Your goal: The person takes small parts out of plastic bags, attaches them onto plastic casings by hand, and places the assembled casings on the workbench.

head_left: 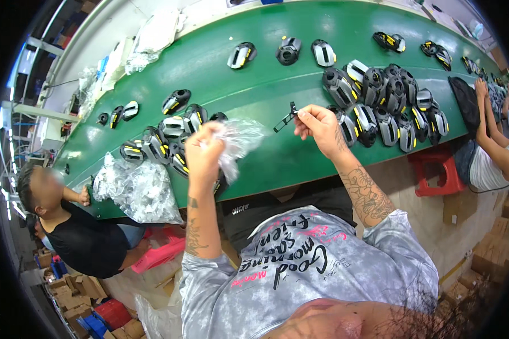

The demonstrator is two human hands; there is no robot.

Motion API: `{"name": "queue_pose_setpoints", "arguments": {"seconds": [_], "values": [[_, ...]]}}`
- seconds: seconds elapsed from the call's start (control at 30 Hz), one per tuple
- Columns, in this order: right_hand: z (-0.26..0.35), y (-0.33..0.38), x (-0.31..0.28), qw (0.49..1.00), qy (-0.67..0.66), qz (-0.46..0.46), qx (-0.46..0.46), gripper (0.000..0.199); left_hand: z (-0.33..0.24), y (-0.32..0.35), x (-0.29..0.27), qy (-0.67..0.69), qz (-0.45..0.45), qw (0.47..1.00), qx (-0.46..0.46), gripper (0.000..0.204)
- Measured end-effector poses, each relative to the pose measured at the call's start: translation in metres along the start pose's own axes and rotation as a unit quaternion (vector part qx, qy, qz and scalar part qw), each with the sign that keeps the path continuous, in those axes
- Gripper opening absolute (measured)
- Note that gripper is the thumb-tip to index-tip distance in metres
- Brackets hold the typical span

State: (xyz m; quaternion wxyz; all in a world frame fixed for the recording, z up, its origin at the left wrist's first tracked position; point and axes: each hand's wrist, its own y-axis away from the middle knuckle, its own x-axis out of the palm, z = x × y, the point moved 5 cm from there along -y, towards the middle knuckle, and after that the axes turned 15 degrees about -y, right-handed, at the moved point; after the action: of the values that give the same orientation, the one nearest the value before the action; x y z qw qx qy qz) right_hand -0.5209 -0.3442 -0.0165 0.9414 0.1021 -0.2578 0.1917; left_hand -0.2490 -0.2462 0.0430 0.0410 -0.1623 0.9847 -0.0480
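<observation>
My left hand [205, 150] is closed on a crumpled see-through plastic bag [240, 138], which spreads out to its right above the green table. My right hand [319, 125] pinches a small black bracket-like part [286, 118] with a thin open frame; its exact kind I cannot make out. Both hands are raised over the table's near side, apart from each other. Beside my left hand lies a group of black-and-grey plastic housings [155, 144] with yellow accents. Another pile of such housings [395, 93] is to the right of my right hand.
The long green worktable [277, 164] carries more single housings [242, 55] along its far strip. A heap of see-through bags [138, 189] lies at the near left edge. A co-worker in black [90, 237] sits at left; another person [492, 158] works at right, near a red stool [435, 172].
</observation>
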Motion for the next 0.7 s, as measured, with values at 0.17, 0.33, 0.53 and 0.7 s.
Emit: {"name": "queue_pose_setpoints", "arguments": {"seconds": [0.17,0.33,0.53,0.7], "values": [[-0.037,-0.017,-0.004,0.995,0.093,-0.020,-0.005,0.015,-0.052,-0.108,-0.002,-0.244,-0.001,0.960,0.138,0.026],[-0.054,-0.013,-0.010,0.980,0.172,-0.015,-0.097,0.012,-0.022,-0.214,0.045,-0.530,0.008,0.844,0.088,0.050],[-0.045,-0.008,0.002,0.972,0.198,0.007,-0.127,0.034,0.094,-0.257,0.060,-0.647,0.042,0.750,-0.132,0.103],[-0.051,-0.013,0.025,0.970,0.207,0.051,-0.116,0.045,0.102,-0.274,0.013,-0.429,-0.016,0.899,-0.087,0.079]]}}
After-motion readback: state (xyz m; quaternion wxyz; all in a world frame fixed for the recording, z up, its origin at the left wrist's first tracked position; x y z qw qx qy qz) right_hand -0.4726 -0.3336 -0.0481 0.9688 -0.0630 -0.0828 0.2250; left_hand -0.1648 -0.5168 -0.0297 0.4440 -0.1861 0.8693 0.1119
